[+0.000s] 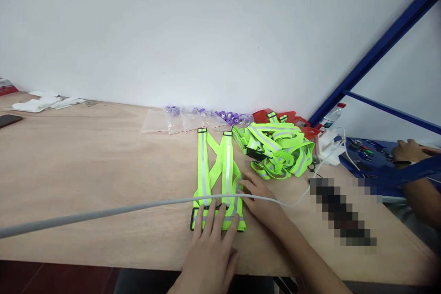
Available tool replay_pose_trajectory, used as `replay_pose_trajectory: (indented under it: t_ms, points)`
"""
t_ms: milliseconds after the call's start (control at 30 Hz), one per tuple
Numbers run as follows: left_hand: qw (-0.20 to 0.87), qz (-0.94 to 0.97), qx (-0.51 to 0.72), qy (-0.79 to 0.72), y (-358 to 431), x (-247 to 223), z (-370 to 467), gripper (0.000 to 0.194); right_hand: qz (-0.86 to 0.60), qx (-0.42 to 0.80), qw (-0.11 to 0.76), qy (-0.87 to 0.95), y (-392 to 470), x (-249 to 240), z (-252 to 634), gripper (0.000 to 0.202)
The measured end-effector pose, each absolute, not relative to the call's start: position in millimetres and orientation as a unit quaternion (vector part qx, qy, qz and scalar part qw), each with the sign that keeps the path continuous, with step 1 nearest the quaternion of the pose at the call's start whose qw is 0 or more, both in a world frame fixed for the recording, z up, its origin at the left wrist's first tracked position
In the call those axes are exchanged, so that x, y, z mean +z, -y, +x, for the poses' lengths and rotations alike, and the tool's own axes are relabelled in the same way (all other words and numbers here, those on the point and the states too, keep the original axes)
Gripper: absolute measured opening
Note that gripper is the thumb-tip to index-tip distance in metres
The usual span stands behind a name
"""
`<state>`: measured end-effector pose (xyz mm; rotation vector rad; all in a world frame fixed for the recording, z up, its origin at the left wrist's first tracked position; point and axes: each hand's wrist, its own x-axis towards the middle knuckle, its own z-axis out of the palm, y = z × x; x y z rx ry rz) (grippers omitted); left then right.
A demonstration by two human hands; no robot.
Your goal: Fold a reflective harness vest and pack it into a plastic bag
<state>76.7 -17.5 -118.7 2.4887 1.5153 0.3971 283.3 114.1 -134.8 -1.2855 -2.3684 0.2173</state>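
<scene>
A neon-yellow reflective harness (227, 161) with silver stripes and black buckles lies flat on the wooden table, its straps crossed in the middle. My left hand (212, 239) rests on the harness's lower band with fingers spread flat. At the harness's right edge is my right hand (260, 197), its fingers stretched out and touching the side strap. A tangled pile of similar reflective straps (282, 147) lies just beyond, to the right. A pale cable (138, 206) runs across the view in front of the harness and hides thin parts of it.
Clear plastic bags (193, 121) and purple items (230, 117) lie along the wall, beside red material (262, 115). A bottle (332, 117) and white box (329, 147) stand right, near a blue metal frame (375, 41). Another person's hand (409, 151) is over the blue surface.
</scene>
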Motion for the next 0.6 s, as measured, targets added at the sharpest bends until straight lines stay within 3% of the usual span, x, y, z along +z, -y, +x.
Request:
replay_pose_trajectory:
  t_ms: [233, 600]
  points:
    - [0.084, 0.840, 0.143, -0.517, 18.1, -122.2, 77.6, 0.068, -0.467, 0.112, 0.212, 0.851, -111.4, -127.8, 279.3, 0.049]
    - [0.106, 0.842, 0.136, -0.512, 19.0, -122.9, 77.1, 0.066, -0.469, 0.090, 0.243, 0.844, -121.1, -150.4, 291.3, 0.047]
